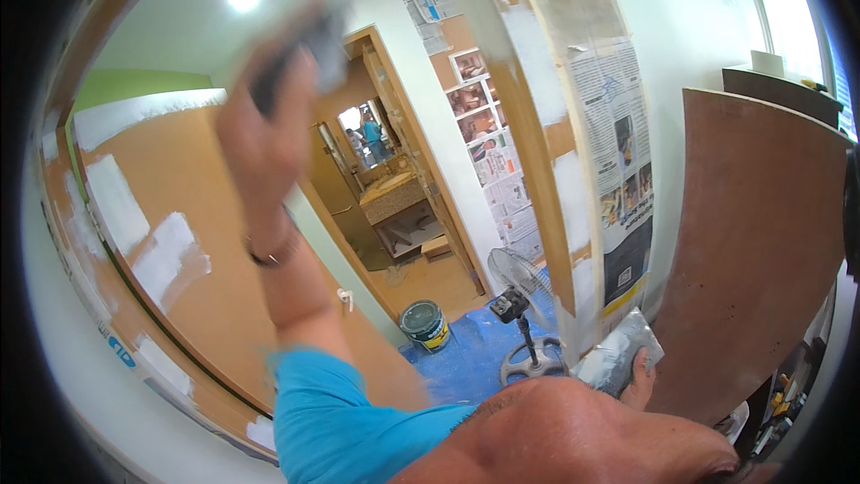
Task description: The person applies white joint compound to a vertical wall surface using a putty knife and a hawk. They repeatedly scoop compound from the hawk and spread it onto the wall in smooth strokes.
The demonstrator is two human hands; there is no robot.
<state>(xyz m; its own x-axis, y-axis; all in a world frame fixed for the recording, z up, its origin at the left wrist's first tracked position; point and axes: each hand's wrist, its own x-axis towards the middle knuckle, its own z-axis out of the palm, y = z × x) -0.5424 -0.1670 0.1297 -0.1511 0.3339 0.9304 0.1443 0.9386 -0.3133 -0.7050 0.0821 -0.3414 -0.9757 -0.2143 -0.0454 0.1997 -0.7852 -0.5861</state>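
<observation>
My left hand is raised high at the left, the arm stretched up and away. Its fingers are closed round what looks like a putty knife, dark with a grey blade; motion smears it. Behind that arm stands a tan wooden door panel with white filler patches. At the lower right my right hand grips the edge of a silvery metal plate smeared with pale material. A wooden frame post, also patched white, rises between the hands.
Blue sheeting covers the floor, with a paint bucket on it. A standing fan and a small device on a stand are near the post. Newspaper covers a wall strip. A curved brown panel leans at the right.
</observation>
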